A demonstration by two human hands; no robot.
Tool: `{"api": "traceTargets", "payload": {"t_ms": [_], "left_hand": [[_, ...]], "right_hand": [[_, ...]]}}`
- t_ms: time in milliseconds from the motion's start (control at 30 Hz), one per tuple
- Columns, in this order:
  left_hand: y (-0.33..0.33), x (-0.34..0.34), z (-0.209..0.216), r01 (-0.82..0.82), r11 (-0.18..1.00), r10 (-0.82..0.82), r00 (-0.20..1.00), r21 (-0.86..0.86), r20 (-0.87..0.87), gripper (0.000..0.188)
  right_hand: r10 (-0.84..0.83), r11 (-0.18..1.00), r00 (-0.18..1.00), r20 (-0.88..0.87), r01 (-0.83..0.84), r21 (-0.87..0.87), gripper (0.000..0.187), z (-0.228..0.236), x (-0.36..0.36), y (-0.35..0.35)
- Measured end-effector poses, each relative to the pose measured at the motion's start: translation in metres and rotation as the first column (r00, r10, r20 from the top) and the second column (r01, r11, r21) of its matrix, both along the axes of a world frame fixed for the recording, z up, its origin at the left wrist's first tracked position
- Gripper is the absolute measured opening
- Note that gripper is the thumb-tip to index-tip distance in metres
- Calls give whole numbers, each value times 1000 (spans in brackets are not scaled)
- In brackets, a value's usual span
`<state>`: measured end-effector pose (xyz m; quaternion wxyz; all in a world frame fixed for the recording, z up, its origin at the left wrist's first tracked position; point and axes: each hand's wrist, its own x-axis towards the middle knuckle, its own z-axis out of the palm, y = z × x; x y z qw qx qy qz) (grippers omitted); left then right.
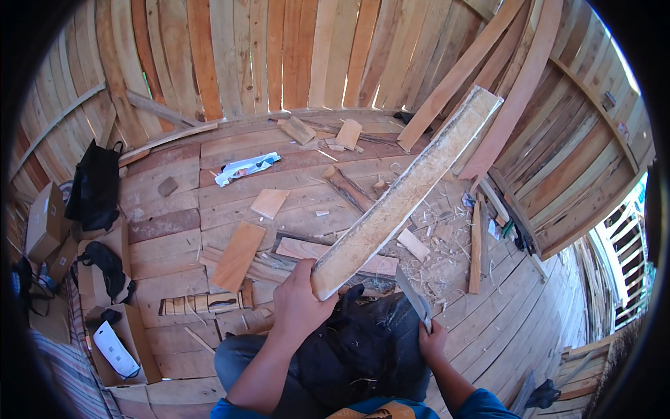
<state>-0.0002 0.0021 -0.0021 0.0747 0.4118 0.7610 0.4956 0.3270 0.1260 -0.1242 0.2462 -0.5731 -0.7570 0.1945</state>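
Note:
My left hand (pixel 299 299) is wrapped round the near end of a long tan slat (pixel 408 195), which slants up and away to the right. Its broad face looks rough, with one dark edge and one pale edge. Lower down, over my right knee, my right hand (pixel 433 340) grips a knife (pixel 414 297) by its lower end. The wide grey blade points up and left, apart from the slat. Part of its handle is hidden by my fingers.
Planks (pixel 239 256) and shavings (pixel 440 244) lie on the board floor (pixel 167 258). Open cardboard boxes (pixel 143 353) and a black bag (pixel 93 183) stand at left. Long boards (pixel 513 98) lean on the far wall at right. A bamboo-like piece (pixel 202 302) lies near my left knee.

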Motion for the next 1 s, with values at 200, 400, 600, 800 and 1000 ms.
{"api": "traceTargets", "payload": {"t_ms": [200,400,600,800,1000], "left_hand": [[0,1,-6,189,982,-189,963,18,190,47],[-2,0,-18,449,893,-417,806,25,419,58],[-2,9,-14,556,831,-495,714,29,495,58],[7,22,-34,556,831,-483,714,9,507,56],[6,33,-39,584,801,-467,746,-131,475,58]], "right_hand": [[-12,1000,999,54,12,-3,22,-2,3,1],[-28,1000,998,48,28,-7,24,0,1,0],[64,993,990,-129,-75,-86,38,15,4,-7],[36,983,887,-460,-114,-142,48,35,2,-1],[320,935,942,-102,-331,-124,49,124,-70,-15]]}}
